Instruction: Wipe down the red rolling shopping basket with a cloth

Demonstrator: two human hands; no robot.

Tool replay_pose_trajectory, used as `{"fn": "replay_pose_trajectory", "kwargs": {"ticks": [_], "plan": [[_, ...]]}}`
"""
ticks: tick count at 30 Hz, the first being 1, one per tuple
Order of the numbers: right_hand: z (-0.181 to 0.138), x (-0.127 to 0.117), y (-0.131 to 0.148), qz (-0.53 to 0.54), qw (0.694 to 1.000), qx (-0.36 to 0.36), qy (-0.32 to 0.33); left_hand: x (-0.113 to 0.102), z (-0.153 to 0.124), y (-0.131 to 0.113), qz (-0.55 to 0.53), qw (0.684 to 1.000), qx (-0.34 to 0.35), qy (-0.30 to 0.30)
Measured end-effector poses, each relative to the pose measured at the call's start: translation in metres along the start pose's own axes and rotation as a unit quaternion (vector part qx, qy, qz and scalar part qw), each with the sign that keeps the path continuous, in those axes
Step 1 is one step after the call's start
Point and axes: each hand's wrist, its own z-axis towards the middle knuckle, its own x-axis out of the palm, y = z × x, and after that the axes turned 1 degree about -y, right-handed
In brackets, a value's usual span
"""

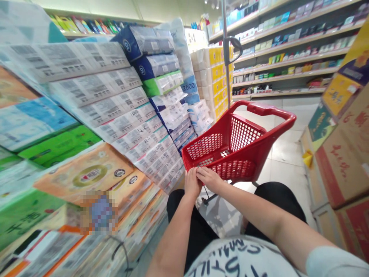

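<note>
A red plastic shopping cart [248, 167] with perforated basket walls stands right in front of my legs, its handle at the far end. My left hand [192, 184] is closed over the near rim at the cart's left corner. Beside it, touching or nearly so, my right hand [210, 179] has its fingers curled over the same rim. The basket floor [211, 157] shows partly through the opening, and I see no goods on it. My fingertips are partly hidden behind the rim.
Tall stacks of wrapped tissue packs [115, 92] line the left side close to the cart. Cardboard cartons [340, 154] stand along the right. A metal pole [226, 77] rises beyond the cart, before stocked shelves [288, 50]. Pale floor tiles [284, 154] run between.
</note>
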Motion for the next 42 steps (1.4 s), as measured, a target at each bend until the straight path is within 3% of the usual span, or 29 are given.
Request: {"fn": "replay_pose_trajectory", "kwargs": {"ticks": [4,11,18,22,26,31,33,38,42], "plan": [[-0.007,0.006,-0.002,0.004,1.000,0.001,0.016,-0.003,0.000,-0.001,-0.004,1.000,-0.005,-0.002],[-0.048,0.024,-0.010,-0.048,0.987,0.019,0.154,-0.003,0.002,-0.002,-0.001,0.999,-0.030,0.015],[-0.014,-0.002,-0.009,-0.017,0.997,-0.018,0.079,-0.003,0.004,-0.003,-0.002,0.999,-0.031,0.012],[-0.012,-0.009,-0.011,-0.028,0.997,-0.024,0.063,-0.004,0.003,-0.004,-0.006,0.999,-0.032,0.012],[-0.037,-0.003,-0.018,-0.031,0.996,0.000,0.085,-0.003,0.002,-0.003,0.001,0.999,-0.031,0.012],[-0.067,0.006,-0.025,-0.035,0.983,0.071,0.168,-0.002,0.003,-0.003,0.006,0.999,-0.029,0.013],[-0.062,0.001,-0.025,-0.025,0.985,0.070,0.153,-0.003,0.004,-0.004,0.009,0.999,-0.035,0.012],[-0.027,-0.023,-0.027,0.006,0.999,0.033,0.033,-0.003,0.005,-0.005,0.012,0.999,-0.039,0.017],[-0.033,-0.023,-0.033,0.011,0.999,0.041,0.015,-0.004,0.005,-0.005,0.017,0.999,-0.044,0.025]]}}
